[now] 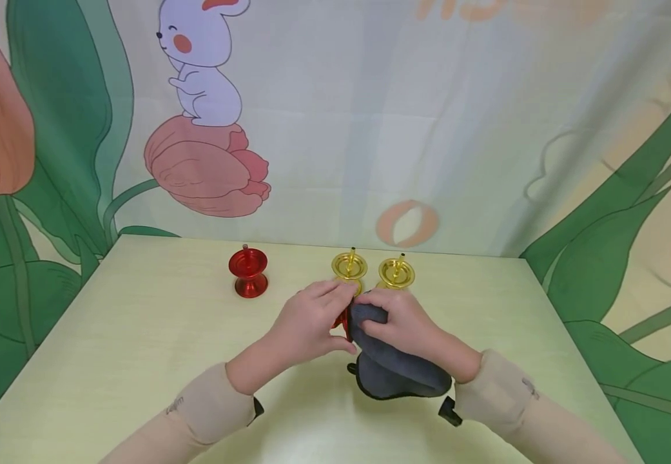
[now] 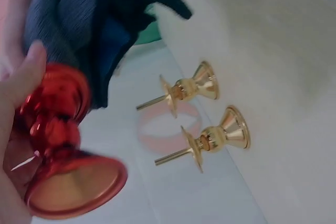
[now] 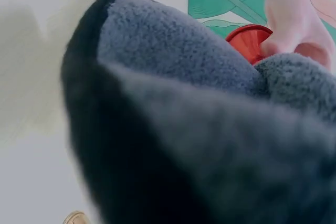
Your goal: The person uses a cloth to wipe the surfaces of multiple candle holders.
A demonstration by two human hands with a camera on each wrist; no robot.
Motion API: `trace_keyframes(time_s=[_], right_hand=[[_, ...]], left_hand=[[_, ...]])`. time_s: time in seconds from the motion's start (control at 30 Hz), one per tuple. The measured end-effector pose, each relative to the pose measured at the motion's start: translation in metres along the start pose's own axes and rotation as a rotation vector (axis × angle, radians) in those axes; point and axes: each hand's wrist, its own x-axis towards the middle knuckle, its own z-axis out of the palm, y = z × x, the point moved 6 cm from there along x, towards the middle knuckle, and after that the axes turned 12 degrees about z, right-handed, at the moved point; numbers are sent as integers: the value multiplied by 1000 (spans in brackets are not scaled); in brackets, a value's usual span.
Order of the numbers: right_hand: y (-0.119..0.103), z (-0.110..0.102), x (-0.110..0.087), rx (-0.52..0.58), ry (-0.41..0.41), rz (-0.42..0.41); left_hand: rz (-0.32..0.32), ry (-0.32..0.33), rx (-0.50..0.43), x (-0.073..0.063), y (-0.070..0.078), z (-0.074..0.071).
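- Nearest the camera were two beige sleeves [image 1: 210, 399], one at the near left and one at the near right, one to each arm.
- One dark grey plush cloth with black edging [image 1: 401, 364] hung beneath the right hand [image 1: 405, 322]; a single small black loop stuck out from its left side.
- The right hand was mostly closed, its thumb and fingers pinching a fold of that cloth.
- The left hand [image 1: 312, 322] was curved partway closed round one shiny red metallic candle holder [image 2: 56, 135], thumb set against its cup.
- This held holder was tipped over, between the left hand and the cloth; the cloth lay right up by its cup, though whether they touched could not be told.
- A second holder, a shiny red metallic stand with dish and round foot [image 1: 249, 274], stood upright at the far left.
- Two shiny gold metallic candle holders, a left one [image 1: 349, 265] and a right one [image 1: 396, 273], stood upright side by side just beyond the hands, each with one thin spike.
- All stood on one pale yellow-green table [image 1: 155, 361], before one printed fabric backdrop [image 1: 335, 116] bearing one white cartoon rabbit [image 1: 207, 93] at the left.
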Motion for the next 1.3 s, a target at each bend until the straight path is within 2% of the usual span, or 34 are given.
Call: trace_keyframes(time_s=[0.07,0.1,0.13,0.2,0.3,0.5,0.57,0.6,0.63,0.7,0.73,0.8,0.87,0.93,0.97,1.03,1.1,1.3], right_hand=[[2,-1,1,40,7,26],[2,-1,1,51,7,33],[2,-2,1,58,5,40],[2,-2,1,55,-4,43],[0,-3,-1,20,-17,24],[-6,1,-4,-23,-38,-67],[-7,3,-5,-19,-47,-80],[-7,4,-5,-19,-48,-78],[-6,5,-5,-15,-50,-72],[-4,5,-3,15,-47,-34],[-2,5,-2,33,-42,-7],[3,6,0,79,-37,46],[7,6,3,128,-30,86],[10,7,4,159,-33,105],[10,7,5,168,-39,105],[11,8,5,172,-53,101],[12,9,5,156,-63,99],[9,12,6,18,-59,15]], left_hand=[[64,96,141,-2,7,-2],[85,131,182,-3,9,-3],[98,148,205,-4,11,-3],[102,139,181,-4,10,-4],[44,41,38,-1,2,-7],[-180,-302,-348,1,-19,1],[-232,-372,-425,-1,-21,5],[-243,-381,-439,-2,-20,6],[-242,-372,-435,-3,-20,7],[-194,-300,-356,-2,-16,6],[-148,-240,-295,-1,-13,4],[-38,-104,-113,-1,-4,0],[38,14,63,-4,3,-1],[79,88,163,-7,7,-1],[84,95,184,-9,8,0],[67,65,134,-10,4,2],[27,11,41,-9,-3,3],[-169,-236,-290,-7,-28,12]])
